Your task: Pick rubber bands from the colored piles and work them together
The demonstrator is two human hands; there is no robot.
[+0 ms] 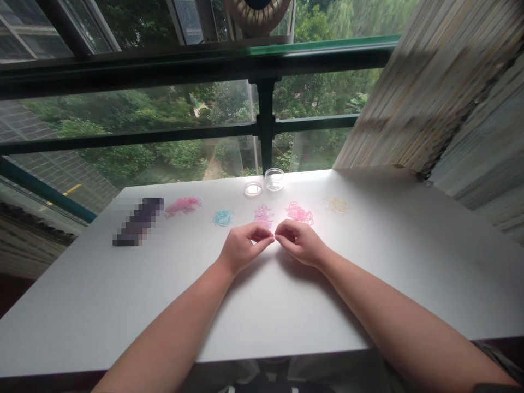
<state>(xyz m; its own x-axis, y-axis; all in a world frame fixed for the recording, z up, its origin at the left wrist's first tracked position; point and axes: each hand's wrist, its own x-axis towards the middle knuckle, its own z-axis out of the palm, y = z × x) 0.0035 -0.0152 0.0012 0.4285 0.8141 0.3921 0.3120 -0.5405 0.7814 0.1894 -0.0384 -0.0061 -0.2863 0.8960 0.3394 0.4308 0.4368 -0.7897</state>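
Observation:
My left hand (248, 244) and my right hand (301, 240) meet fingertip to fingertip above the table. Both are closed in a pinch; a tiny pinkish bit shows between the tips, too small to make out. Just behind the hands lie a pile of lilac-pink thin bands (263, 216) and a pile of brighter pink bands (299, 213). Left of these sits a pile of turquoise bands (223, 218), then a larger mixed pink pile (184, 206). Pale yellow bands (337, 205) lie off to the right.
A clear round container (274, 180) and a clear round lid (252, 189) stand at the back of the white table (155, 305). A dark blurred-out object (141, 222) lies on the left. Beyond are a window with a green railing (266, 120) and a striped curtain (380, 98) at right.

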